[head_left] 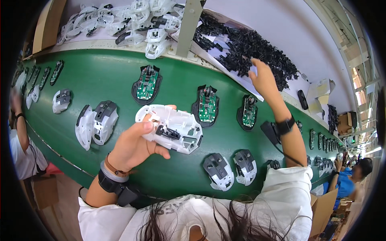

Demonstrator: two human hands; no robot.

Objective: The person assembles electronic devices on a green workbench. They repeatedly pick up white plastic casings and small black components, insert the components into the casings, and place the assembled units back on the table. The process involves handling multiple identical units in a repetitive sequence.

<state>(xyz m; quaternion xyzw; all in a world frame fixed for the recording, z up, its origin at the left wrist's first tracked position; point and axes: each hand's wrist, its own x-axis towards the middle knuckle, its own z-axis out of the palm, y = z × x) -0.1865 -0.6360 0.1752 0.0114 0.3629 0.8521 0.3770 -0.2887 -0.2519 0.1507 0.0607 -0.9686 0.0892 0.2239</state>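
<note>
My left hand (138, 140) grips a white plastic computer mouse top shell (187, 132), hollow inner side up, above the green work surface. A small black plastic piece (168, 132) sits inside that shell, beside my thumb. My right hand (264, 78) is stretched far out to the right, at the edge of a heap of small black plastic parts (257, 50). Its thumb and fingers are apart, and nothing shows between them. Mouse bases with green circuit boards (208, 105) lie on the surface just beyond the held shell.
Grey-and-white mouse shells (219, 170) lie near me and to the left on the green conveyor belt (177, 74). White shells (140, 16) are piled on the back shelf, beside a metal post (187, 30). Co-workers sit at left and far right. A cardboard box (323, 209) stands at my right.
</note>
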